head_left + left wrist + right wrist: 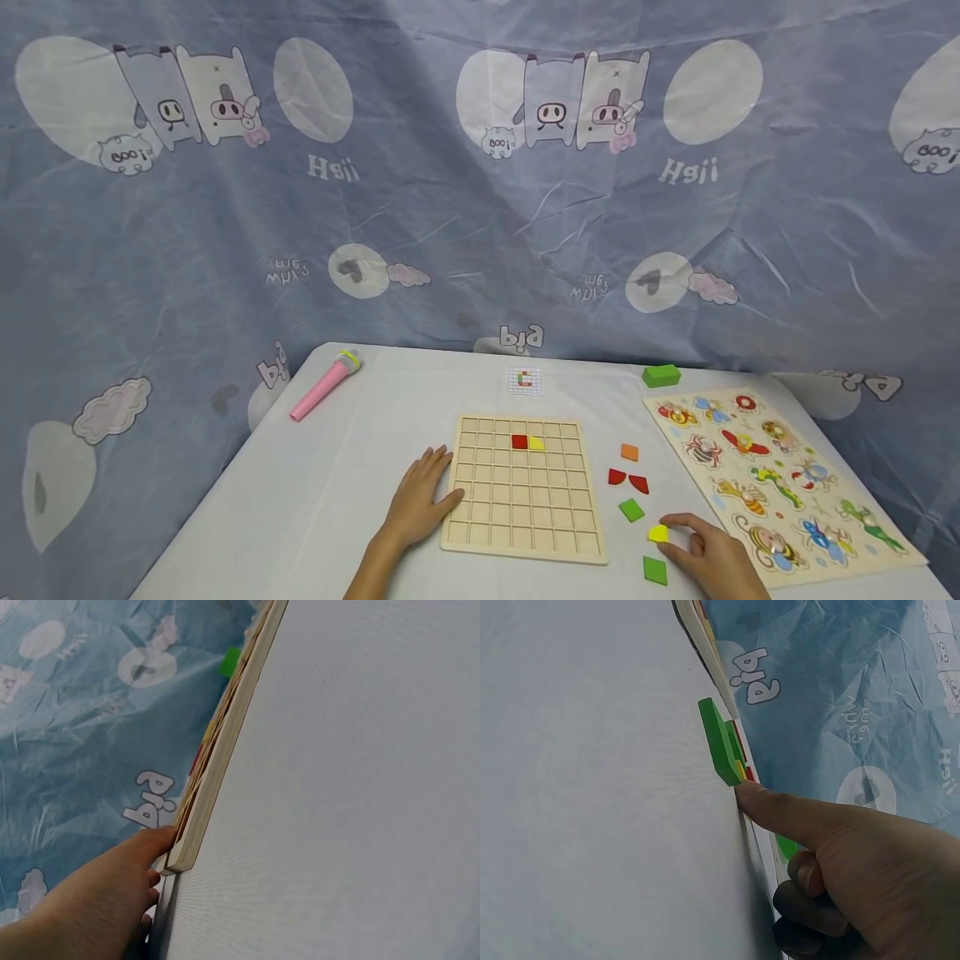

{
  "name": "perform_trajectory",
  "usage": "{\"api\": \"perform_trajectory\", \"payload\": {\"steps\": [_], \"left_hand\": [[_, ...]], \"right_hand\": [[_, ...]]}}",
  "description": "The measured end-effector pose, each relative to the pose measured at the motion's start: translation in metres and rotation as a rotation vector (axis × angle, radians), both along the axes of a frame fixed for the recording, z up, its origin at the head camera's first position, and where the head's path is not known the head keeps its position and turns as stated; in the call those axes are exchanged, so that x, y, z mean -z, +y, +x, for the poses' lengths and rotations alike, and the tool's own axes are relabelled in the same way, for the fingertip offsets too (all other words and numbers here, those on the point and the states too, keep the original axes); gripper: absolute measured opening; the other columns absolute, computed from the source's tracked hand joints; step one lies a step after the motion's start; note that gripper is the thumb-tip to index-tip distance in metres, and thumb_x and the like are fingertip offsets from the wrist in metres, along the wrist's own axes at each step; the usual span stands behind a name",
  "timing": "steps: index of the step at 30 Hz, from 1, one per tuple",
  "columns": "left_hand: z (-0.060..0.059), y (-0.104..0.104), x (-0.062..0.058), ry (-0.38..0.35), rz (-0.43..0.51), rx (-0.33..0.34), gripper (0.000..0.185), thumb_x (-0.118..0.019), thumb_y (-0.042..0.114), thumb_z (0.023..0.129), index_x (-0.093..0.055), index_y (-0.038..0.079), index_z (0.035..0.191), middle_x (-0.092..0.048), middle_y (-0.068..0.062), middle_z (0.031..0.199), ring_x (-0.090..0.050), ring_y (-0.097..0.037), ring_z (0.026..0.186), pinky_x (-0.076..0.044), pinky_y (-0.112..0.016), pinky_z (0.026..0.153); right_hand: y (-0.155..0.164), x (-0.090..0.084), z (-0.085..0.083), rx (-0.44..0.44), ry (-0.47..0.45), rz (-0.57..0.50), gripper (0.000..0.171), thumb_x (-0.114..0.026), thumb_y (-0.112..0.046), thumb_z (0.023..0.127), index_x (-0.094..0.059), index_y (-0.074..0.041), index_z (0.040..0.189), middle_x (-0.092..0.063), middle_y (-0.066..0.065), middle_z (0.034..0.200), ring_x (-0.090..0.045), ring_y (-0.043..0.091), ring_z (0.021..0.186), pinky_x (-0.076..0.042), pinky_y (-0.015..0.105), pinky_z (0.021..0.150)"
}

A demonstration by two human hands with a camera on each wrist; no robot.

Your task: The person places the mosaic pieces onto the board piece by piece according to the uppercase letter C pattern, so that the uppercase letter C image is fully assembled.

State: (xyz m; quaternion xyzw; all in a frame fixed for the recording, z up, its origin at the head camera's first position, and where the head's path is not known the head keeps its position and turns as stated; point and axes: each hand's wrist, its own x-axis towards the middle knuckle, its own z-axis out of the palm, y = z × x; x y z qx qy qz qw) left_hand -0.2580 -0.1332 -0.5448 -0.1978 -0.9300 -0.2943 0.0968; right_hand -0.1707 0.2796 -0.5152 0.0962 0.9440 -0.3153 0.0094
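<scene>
A wooden grid board (525,546) lies on the table with a red square (520,442) and a yellow piece (537,443) side by side in its upper cells. My left hand (420,504) rests along the board's left edge, fingers extended beside it and thumb on the rim. To the right of the board, my right hand (712,554) pinches a yellow tile (658,533) between thumb and index finger. Green tiles (632,510) (655,571) lie close around that hand. In the right wrist view, a green tile (718,742) stands just past the thumb, and the yellow tile is mostly hidden.
Above lie two red pieces (638,484) and an orange square (630,452). An insect puzzle board (780,492) occupies the right side. A green block (662,377), a small pattern card (524,382) and a pink toy microphone (326,385) sit toward the back, before a hanging cloth (480,208).
</scene>
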Motion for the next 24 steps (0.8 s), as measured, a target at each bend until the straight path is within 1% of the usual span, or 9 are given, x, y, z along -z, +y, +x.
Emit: {"api": "perform_trajectory", "payload": {"steps": [8, 12, 14, 16, 19, 21, 24], "left_hand": [[0.000, 0.000, 0.001, 0.003, 0.007, -0.006, 0.066, -0.055, 0.045, 0.089, -0.040, 0.003, 0.138, -0.035, -0.012, 0.144, -0.022, -0.032, 0.136, -0.016, -0.051, 0.109], [0.000, -0.001, 0.001, -0.004, 0.008, -0.002, 0.066, -0.055, 0.045, 0.089, -0.040, 0.004, 0.138, -0.035, -0.011, 0.145, -0.021, -0.031, 0.136, -0.015, -0.050, 0.110], [0.000, -0.001, 0.001, 0.000, 0.006, -0.004, 0.066, -0.055, 0.046, 0.089, -0.040, 0.004, 0.138, -0.035, -0.011, 0.145, -0.021, -0.031, 0.136, -0.015, -0.050, 0.110], [-0.001, -0.001, 0.001, 0.004, 0.002, -0.006, 0.066, -0.054, 0.046, 0.089, -0.040, 0.004, 0.138, -0.035, -0.011, 0.145, -0.021, -0.031, 0.136, -0.015, -0.050, 0.110], [-0.001, -0.001, 0.002, 0.009, 0.001, -0.009, 0.066, -0.054, 0.046, 0.089, -0.040, 0.004, 0.138, -0.035, -0.011, 0.145, -0.022, -0.031, 0.136, -0.016, -0.050, 0.109], [-0.001, -0.001, 0.002, 0.005, 0.003, -0.009, 0.066, -0.054, 0.046, 0.089, -0.040, 0.004, 0.138, -0.035, -0.011, 0.145, -0.022, -0.031, 0.136, -0.016, -0.050, 0.109], [-0.001, -0.001, 0.003, 0.006, 0.008, -0.004, 0.066, -0.054, 0.046, 0.089, -0.041, 0.004, 0.137, -0.035, -0.012, 0.145, -0.022, -0.032, 0.136, -0.016, -0.051, 0.109]], "right_hand": [[0.003, 0.002, -0.001, 0.007, 0.027, 0.034, 0.050, -0.075, -0.046, 0.070, -0.067, -0.008, 0.102, -0.036, -0.002, 0.055, -0.034, 0.013, 0.048, -0.023, 0.023, 0.044], [-0.002, -0.003, -0.004, 0.006, 0.056, 0.041, 0.046, -0.075, -0.041, 0.073, -0.067, -0.008, 0.104, -0.037, -0.001, 0.054, -0.035, 0.013, 0.047, -0.025, 0.023, 0.042], [-0.008, -0.011, -0.009, -0.014, 0.090, 0.056, 0.043, -0.074, -0.038, 0.075, -0.066, -0.008, 0.105, -0.038, -0.001, 0.054, -0.034, 0.013, 0.046, -0.025, 0.023, 0.042], [-0.016, -0.020, -0.015, -0.047, 0.145, 0.076, 0.038, -0.074, -0.033, 0.076, -0.067, -0.010, 0.105, -0.037, -0.002, 0.054, -0.032, 0.011, 0.046, -0.025, 0.022, 0.041], [-0.034, -0.031, -0.027, -0.115, 0.239, 0.087, 0.033, -0.075, -0.031, 0.076, -0.067, -0.014, 0.103, -0.036, -0.004, 0.053, -0.030, 0.008, 0.045, -0.025, 0.021, 0.042], [-0.049, -0.037, -0.035, -0.153, 0.284, 0.073, 0.031, -0.077, -0.029, 0.074, -0.068, -0.016, 0.101, -0.036, -0.005, 0.053, -0.029, 0.007, 0.045, -0.026, 0.020, 0.041], [-0.075, -0.040, -0.047, -0.199, 0.301, 0.043, 0.030, -0.078, -0.027, 0.073, -0.068, -0.018, 0.100, -0.036, -0.006, 0.053, -0.029, 0.006, 0.045, -0.026, 0.020, 0.042]]}}
